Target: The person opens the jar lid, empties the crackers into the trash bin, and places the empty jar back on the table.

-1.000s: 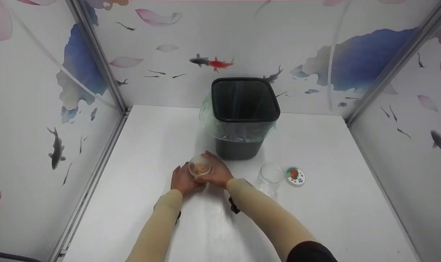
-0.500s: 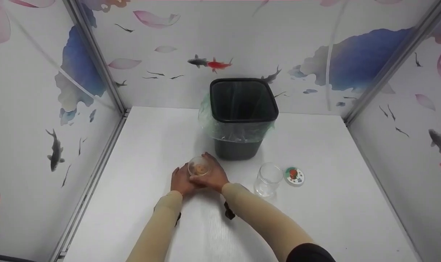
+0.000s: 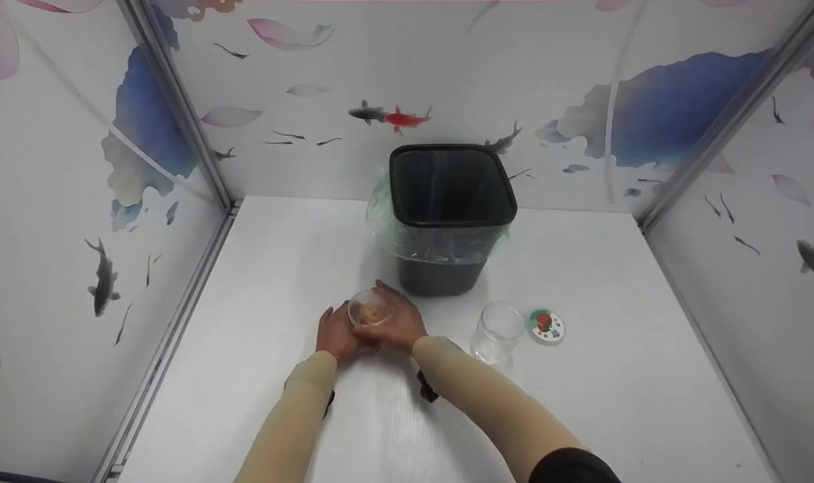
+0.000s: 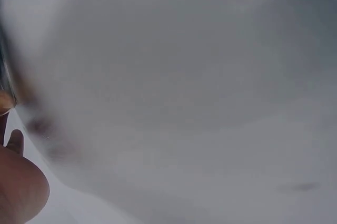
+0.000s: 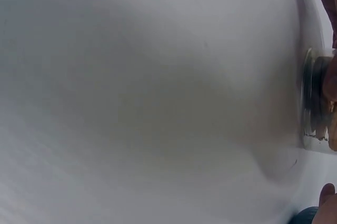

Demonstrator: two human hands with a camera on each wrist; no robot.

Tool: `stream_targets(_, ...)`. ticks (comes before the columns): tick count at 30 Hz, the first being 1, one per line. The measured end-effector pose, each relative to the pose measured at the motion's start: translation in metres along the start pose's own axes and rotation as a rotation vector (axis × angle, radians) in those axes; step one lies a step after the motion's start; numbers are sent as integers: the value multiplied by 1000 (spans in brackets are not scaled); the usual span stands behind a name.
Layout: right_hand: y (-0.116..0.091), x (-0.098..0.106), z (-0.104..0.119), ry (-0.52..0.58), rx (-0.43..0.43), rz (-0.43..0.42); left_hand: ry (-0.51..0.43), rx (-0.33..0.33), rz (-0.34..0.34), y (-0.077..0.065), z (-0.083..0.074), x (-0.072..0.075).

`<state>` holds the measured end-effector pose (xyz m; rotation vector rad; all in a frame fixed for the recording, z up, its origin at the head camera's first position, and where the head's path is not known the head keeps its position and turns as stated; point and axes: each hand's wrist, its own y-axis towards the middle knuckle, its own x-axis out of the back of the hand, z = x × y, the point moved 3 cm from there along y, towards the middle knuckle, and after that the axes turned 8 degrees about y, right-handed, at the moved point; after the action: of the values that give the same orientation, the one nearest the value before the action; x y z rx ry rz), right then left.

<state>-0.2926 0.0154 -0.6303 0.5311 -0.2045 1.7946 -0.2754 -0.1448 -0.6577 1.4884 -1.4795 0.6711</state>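
Note:
In the head view, a clear jar (image 3: 360,303) with small orange-brown pieces (image 3: 372,314) in it stands between the two hands, mouth upward. My left hand (image 3: 339,334) holds it from the left side, low down. From the right, my right hand (image 3: 401,325) wraps round it, thumb across the near side. Its lower part is mostly hidden by the fingers. Only part of the left hand (image 4: 21,190) shows at the edge of the left wrist view. At the right edge of the right wrist view, the jar's base (image 5: 309,95) appears with fingers behind it.
Behind the hands stands a dark bin (image 3: 441,276) lined with a thin greenish bag (image 3: 383,225). A second clear jar (image 3: 498,335) without a lid is beside the right forearm. Next to it lies a round printed lid (image 3: 546,327). Patterned walls enclose the white table (image 3: 299,248).

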Motion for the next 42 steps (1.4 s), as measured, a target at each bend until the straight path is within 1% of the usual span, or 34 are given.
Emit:
stream_targets(4,4,6,-3,-23,44,80,41,-9,53,1,-2,2)
stream_targets(7,8,10,-4,-28,58,150,64,-4,83,2,-3,2)
stream_targets(10,11,13,-4,-37,62,194,61,2,86,3,-2,0)
stream_targets(12,10,14,-3,-36,63,197,45,6,78,3,-1,-1)
stream_targets(16,5,12,1,-37,63,143,30,5,65,2,2,-1)
stream_targets(20,-5,4,7,-41,51,68,35,1,50,0,4,2)
stream_targets(22,-8,-1,9,-17,35,32,34,4,45,-1,5,3)
stream_targets(26,-13,-6,7,34,-5,-24,14,19,67,-1,4,4)
stream_targets(28,-14,-4,6,57,-19,-26,21,16,83,-1,2,5)
stream_targets(31,-11,1,5,50,-18,21,34,14,101,0,0,5)
stream_targets(34,-3,11,4,44,-10,110,36,19,106,1,-2,5)
stream_targets(39,8,25,6,-30,15,258,-6,50,114,1,-2,2)
stream_targets(41,9,26,6,-54,23,283,-21,57,119,1,-2,2)
stream_targets(42,8,26,6,-46,29,283,-25,57,121,0,-2,2)
